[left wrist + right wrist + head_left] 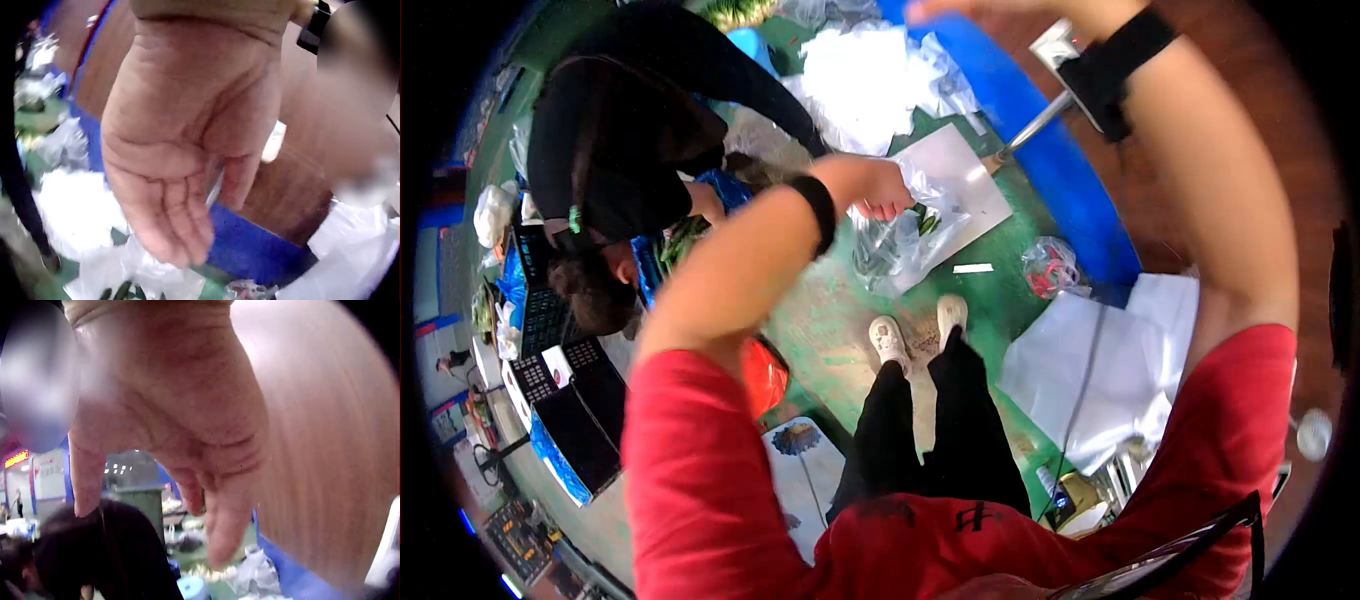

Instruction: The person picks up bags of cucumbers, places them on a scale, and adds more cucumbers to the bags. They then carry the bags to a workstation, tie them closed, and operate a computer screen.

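Note:
My left hand [878, 188] is over a clear plastic bag [880, 250] with green vegetables [928, 220] inside, and its fingers hang loosely curled. In the left wrist view the palm and fingers of this hand [181, 144] show nothing gripped. The bag lies on the pale platform [985, 205] of a scale. My right hand [181, 419] is raised, its fingers apart and holding nothing, and is partly cut off at the top of the head view. Close to the right wrist stands the scale's display [1057, 45] on a metal post [1036, 126].
A person in black [620, 130] bends over at the left beside black crates [565, 375]. White plastic sheets [860, 90] lie beyond the scale. A blue strip [1090, 200] borders the brown floor. White sheeting [1070, 370] and a clear bag with red bits [1050, 268] lie right of my feet.

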Tool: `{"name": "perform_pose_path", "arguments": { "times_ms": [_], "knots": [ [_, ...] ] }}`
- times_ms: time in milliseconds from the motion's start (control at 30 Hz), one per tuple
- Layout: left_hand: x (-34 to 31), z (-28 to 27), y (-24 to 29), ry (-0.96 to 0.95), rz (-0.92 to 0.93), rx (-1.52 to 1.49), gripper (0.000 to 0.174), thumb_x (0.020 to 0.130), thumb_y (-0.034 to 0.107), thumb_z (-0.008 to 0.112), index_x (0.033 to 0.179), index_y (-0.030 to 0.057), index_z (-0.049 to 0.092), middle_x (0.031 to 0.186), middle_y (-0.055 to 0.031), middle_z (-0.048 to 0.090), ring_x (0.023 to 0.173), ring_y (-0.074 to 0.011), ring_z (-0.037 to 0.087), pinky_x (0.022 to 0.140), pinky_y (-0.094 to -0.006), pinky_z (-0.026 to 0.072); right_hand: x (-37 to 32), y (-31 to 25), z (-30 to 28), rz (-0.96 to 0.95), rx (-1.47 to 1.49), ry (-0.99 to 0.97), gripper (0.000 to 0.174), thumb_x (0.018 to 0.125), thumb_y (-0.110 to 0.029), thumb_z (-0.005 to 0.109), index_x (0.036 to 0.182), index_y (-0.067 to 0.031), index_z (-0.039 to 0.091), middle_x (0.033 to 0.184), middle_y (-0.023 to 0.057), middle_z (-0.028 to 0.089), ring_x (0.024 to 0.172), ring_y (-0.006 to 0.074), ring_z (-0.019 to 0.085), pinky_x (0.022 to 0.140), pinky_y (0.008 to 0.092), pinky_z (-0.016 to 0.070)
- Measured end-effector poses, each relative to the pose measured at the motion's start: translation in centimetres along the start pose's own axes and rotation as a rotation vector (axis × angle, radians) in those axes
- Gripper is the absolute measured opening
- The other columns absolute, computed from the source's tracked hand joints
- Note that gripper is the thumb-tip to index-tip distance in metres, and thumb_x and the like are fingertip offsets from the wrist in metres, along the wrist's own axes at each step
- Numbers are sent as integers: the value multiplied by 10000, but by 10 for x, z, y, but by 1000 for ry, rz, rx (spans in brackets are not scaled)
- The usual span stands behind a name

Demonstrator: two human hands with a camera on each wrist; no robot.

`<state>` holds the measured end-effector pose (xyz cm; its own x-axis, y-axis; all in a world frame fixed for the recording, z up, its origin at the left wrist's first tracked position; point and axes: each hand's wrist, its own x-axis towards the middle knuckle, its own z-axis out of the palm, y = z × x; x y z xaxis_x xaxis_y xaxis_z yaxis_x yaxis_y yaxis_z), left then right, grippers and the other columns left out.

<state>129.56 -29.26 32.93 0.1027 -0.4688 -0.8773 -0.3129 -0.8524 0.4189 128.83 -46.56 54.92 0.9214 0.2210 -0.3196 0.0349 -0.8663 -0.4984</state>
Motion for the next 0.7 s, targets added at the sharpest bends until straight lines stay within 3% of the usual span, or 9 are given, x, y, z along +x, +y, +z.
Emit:
{"name": "perform_pose_path", "arguments": {
  "times_ms": [67, 100, 267, 367, 433, 467, 533, 600, 700],
  "knots": [
    [123, 33, -62, 193, -43, -41, 400, 747, 403, 557, 813, 12, 609, 740, -78, 626, 650, -209, 590, 609, -344, 490, 74, 109, 110, 172, -140, 31, 743, 616, -503, 662, 1132, 0, 482, 1090, 117, 539, 994, 257, 518, 857, 294, 411],
    [166, 56, -85, 327, -32, -53, 444, 745, 418, 558, 869, -7, 592, 807, -117, 622, 723, -253, 592, 670, -357, 478, 71, 109, 140, 147, 78, -85, 1076, 498, -574, 711, 1226, 108, 307, 1195, 293, 403, 1115, 362, 410, 953, 359, 325],
    [277, 142, -93, 542, -441, -404, 959, 668, 523, 614, 1290, -47, 158, 1221, -219, 417, 1107, -340, 439, 913, -355, 369, 109, 198, 351, 376, -152, -120, 1174, 436, -569, 727, 1308, 4, 189, 1250, 286, 323, 1140, 401, 366, 935, 404, 346],
    [329, 194, -83, 858, -572, -128, 1010, 628, 483, 661, 1328, 9, 108, 1188, -155, 471, 1073, -301, 479, 897, -334, 386, 115, 235, 410, 248, -230, -18, 708, 618, -468, 658, 1118, -9, 456, 1053, 230, 501, 1019, 322, 487, 870, 412, 380],
    [348, 220, -101, 615, -582, -342, 885, 642, 428, 652, 1301, 33, 214, 1143, -153, 505, 1033, -286, 507, 870, -330, 403, 119, 264, 436, 39, -94, 207, 304, 793, -328, 527, 797, -27, 567, 711, 92, 588, 754, 212, 583, 731, 378, 439],
    [353, 232, -112, 397, -574, -539, 768, 655, 374, 644, 1274, 57, 320, 1099, -151, 538, 993, -271, 535, 842, -325, 419, 115, 266, 428, 31, -90, 195, 304, 793, -328, 527, 797, -27, 567, 711, 92, 588, 754, 212, 583, 731, 378, 439],
    [348, 261, -133, 338, -516, -564, 457, 652, 255, 621, 1078, 109, 545, 1011, -165, 577, 907, -264, 569, 786, -330, 442, 105, 266, 402, 306, 1288, 161, 223, 806, -256, 520, 774, -38, 555, 586, 20, 521, 566, 144, 538, 670, 291, 446],
    [325, 284, -140, 457, -485, -653, 212, 650, 194, 600, 846, 116, 626, 1054, -188, 540, 949, -297, 534, 809, -348, 425, 94, 277, 380, 418, 1411, 162, 162, 820, -193, 505, 774, -44, 546, 524, -37, 419, 451, 81, 406, 564, 237, 416],
    [276, 286, -128, 628, -501, -562, 476, 641, 164, 601, 1098, 127, 474, 1117, -175, 474, 1059, -343, 439, 874, -370, 377, 65, 252, 337, 414, 1477, -94, 189, 822, -190, 511, 920, -40, 571, 522, -73, 335, 442, 46, 308, 461, 216, 332]
  ]
}}
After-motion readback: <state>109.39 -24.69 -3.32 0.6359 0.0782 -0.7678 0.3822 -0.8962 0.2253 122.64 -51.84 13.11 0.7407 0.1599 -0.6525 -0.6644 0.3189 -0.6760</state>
